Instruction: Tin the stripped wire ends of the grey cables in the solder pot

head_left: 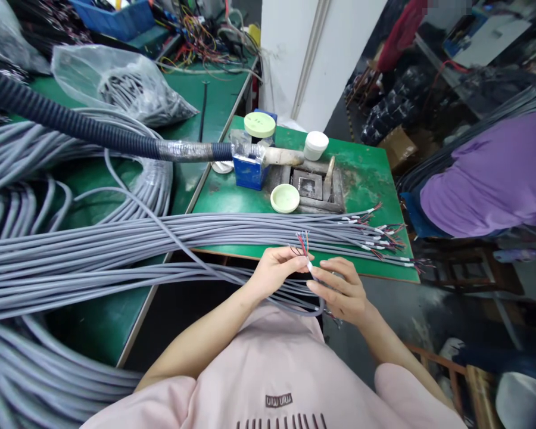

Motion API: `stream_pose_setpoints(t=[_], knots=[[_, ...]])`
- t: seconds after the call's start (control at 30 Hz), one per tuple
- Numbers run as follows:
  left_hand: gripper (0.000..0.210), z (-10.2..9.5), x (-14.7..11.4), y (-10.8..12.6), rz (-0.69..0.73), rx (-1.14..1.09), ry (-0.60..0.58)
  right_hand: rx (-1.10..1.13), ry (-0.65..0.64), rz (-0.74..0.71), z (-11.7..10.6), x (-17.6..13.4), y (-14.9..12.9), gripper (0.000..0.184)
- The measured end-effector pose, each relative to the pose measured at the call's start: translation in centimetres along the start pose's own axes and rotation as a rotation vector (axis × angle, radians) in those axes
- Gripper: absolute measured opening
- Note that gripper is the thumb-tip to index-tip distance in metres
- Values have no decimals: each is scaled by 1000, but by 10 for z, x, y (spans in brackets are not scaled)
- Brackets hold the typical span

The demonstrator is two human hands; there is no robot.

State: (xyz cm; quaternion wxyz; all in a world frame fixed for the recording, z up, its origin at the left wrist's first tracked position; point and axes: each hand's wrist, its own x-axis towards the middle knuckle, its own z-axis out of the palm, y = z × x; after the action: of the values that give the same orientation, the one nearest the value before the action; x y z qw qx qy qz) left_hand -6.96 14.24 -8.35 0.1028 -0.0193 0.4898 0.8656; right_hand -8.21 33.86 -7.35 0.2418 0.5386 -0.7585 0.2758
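Observation:
Close to my body, the end of a grey cable [320, 305] bends upward, with red, blue, orange and dark wires [304, 241] fanning out above a white band. My left hand [279, 268] pinches this end between thumb and forefinger, just at the base of the wires. On the other side, my right hand [342, 289] has its fingers apart and slightly curled, the fingertips beside the cable just below the band. Whether they press on it I cannot make out. Behind both hands lies a bundle of grey cables [250, 229], its stripped ends pointing right.
A black corrugated hose [71, 125] reaches over the bench to a blue box [249, 171]. Near it are a stained square pot [310, 185], a brush [329, 173], a white jar [315, 145] and a pale lid [284, 198]. A person in purple [495, 173] is at the right.

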Motion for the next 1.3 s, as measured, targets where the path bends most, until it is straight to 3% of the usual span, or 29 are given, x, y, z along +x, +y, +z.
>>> stream_pose_setpoints(t=[0.2, 0.6, 0.77, 0.87, 0.97, 1.1, 1.2, 1.3], knots=[[29, -5, 0, -7, 35, 1, -6, 14, -10, -11, 2, 0, -1, 30], [42, 3, -2, 1, 56, 136, 63, 103, -11, 89, 12, -11, -8, 37], [43, 5, 0, -3, 73, 155, 42, 90, -8, 99, 15, -12, -12, 34], [37, 9, 1, -9, 57, 216, -52, 19, -1, 111, 6, -21, -17, 30], [28, 10, 1, -14, 66, 420, -214, -172, -60, 225, -17, -50, -26, 27], [23, 2, 5, -17, 338, 896, -272, -453, -326, 595, -50, -104, -41, 22], [23, -6, 16, -20, 522, 1270, -165, -378, -318, 712, -49, -123, -52, 25], [23, -8, 29, -23, 573, 1548, -82, -80, -259, 826, -24, -112, -59, 21]])
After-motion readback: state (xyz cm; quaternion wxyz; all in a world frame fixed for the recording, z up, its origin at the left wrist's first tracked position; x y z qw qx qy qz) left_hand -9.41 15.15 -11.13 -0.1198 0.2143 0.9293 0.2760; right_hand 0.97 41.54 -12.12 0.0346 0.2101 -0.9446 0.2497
